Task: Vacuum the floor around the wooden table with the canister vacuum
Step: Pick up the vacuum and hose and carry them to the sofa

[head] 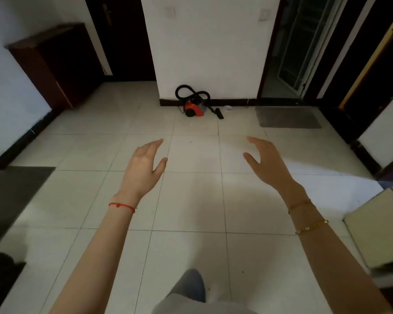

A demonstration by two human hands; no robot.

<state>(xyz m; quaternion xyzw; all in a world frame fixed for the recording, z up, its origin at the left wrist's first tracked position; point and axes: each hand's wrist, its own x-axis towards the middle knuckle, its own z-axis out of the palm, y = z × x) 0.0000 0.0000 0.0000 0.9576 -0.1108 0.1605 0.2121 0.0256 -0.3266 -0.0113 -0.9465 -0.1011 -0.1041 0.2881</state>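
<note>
A red canister vacuum [193, 108] sits on the pale tiled floor [191, 200] against the base of a white wall, far ahead of me. Its black hose [182, 89] loops above the body, and its black floor nozzle [219, 113] lies to the right on the tiles. My left hand [145, 165] and my right hand [267, 160] reach forward over the floor, palms facing each other, fingers straight and holding nothing. Both hands are well short of the vacuum.
A dark wooden cabinet [55, 64] stands at the left wall. A grey mat [289, 117] lies before the right doorway. A dark surface [11, 196] shows at the left edge and a pale yellowish surface [381, 227] at the right. My leg [191, 288] shows below.
</note>
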